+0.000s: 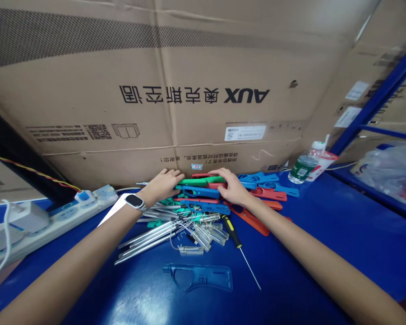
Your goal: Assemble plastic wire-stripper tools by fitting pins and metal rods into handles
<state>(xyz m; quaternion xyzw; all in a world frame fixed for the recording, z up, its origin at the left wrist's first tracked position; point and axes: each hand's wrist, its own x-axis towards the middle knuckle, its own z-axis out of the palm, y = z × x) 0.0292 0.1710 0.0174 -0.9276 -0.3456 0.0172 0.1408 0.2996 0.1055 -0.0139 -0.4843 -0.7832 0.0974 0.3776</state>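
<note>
My left hand [164, 186] lies with its fingers spread at the left end of a heap of plastic lighter casings, against the cardboard. Curled over the right part of a green lighter casing [198, 182] is my right hand [232, 188], thumb and fingers on either side. Below the green casing lie a blue lighter casing [201, 192] and red ones. Nearer me are metal tubes [149, 239] and clear lighter tanks [203, 235] with thin wires. A single translucent blue casing half [203, 276] lies in front, beside a yellow-black screwdriver [232, 232].
A large cardboard box [196, 58] stands behind the blue table [291, 280]. On the left runs a power strip [64, 219] with plugs and cables. A water bottle [304, 164] and a cup [323, 164] stand at the back right. More red casings [250, 220] lie rightward.
</note>
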